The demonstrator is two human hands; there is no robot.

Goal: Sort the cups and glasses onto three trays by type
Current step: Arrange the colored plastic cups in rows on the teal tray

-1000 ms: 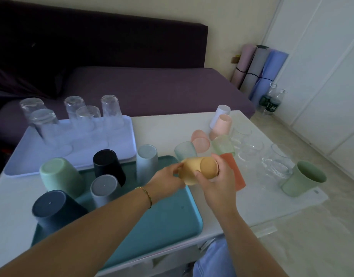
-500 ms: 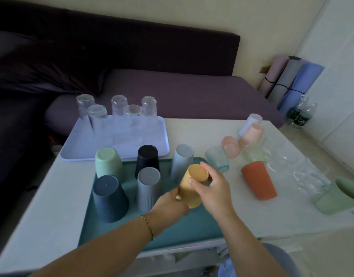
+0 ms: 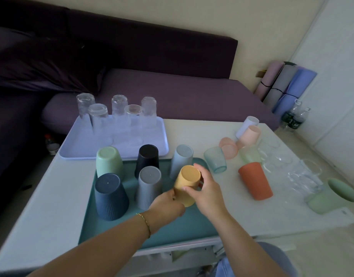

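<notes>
A yellow cup [image 3: 186, 183] stands upside down over the teal tray [image 3: 184, 226]. My left hand [image 3: 165, 206] grips its lower part and my right hand [image 3: 206, 193] wraps its right side. On the same tray stand several inverted cups: green [image 3: 108, 163], black [image 3: 147, 159], pale grey-blue [image 3: 182, 159], grey [image 3: 149, 185] and dark navy [image 3: 110, 195]. Several clear glasses [image 3: 116, 110] stand upside down on the lilac tray [image 3: 80, 148] behind it. To the right, loose on the table, are an orange cup [image 3: 255, 181], tinted small tumblers [image 3: 215, 162], clear glasses [image 3: 303, 173] and a green mug [image 3: 332, 196].
The white table [image 3: 48, 206] has a purple sofa [image 3: 172, 92] behind it. Rolled mats [image 3: 286, 84] and bottles [image 3: 292, 116] stand by the wall at the right. A white and a peach cup [image 3: 249, 132] lie at the table's far right.
Both hands have carried the yellow cup left and down, turning it from lying sideways to upside down over the teal tray. The camera view has shifted left.
</notes>
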